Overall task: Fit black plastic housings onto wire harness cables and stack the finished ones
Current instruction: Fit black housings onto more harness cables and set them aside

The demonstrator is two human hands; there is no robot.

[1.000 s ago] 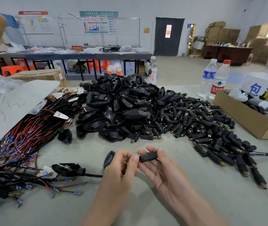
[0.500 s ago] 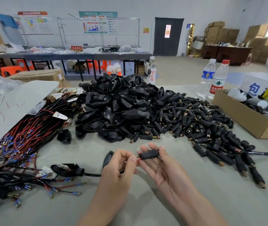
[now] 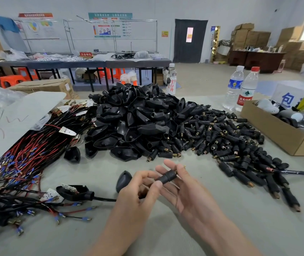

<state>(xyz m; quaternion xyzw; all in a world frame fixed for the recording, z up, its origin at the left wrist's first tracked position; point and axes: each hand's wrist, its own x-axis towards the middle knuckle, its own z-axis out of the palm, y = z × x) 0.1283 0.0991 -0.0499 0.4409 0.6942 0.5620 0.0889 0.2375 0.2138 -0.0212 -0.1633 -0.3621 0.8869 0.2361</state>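
Note:
My left hand (image 3: 138,196) pinches the end of a black harness cable (image 3: 105,199) that runs left to an open black housing (image 3: 73,192) lying on the table. My right hand (image 3: 190,193), palm up, holds a black cylindrical connector (image 3: 167,177) between thumb and fingers; my left thumb touches the connector's left end. A loose housing (image 3: 123,180) lies just left of my left hand, and another housing (image 3: 72,154) sits farther back. Behind are a big heap of housings (image 3: 132,122) and a spread of cylindrical connectors (image 3: 230,141). Red and black harness wires (image 3: 18,163) are bundled at the left.
An open cardboard box (image 3: 276,133) of odd items stands at the right, with two water bottles (image 3: 239,89) behind it and a third bottle (image 3: 171,80) beyond the heap. A pen (image 3: 291,171) lies among the connectors. A white board (image 3: 18,117) covers part of the wires.
Both hands have risen slightly toward the heap. The connector now sits tilted, its right end higher, held deeper in my right fingers. A person at far left has left the view.

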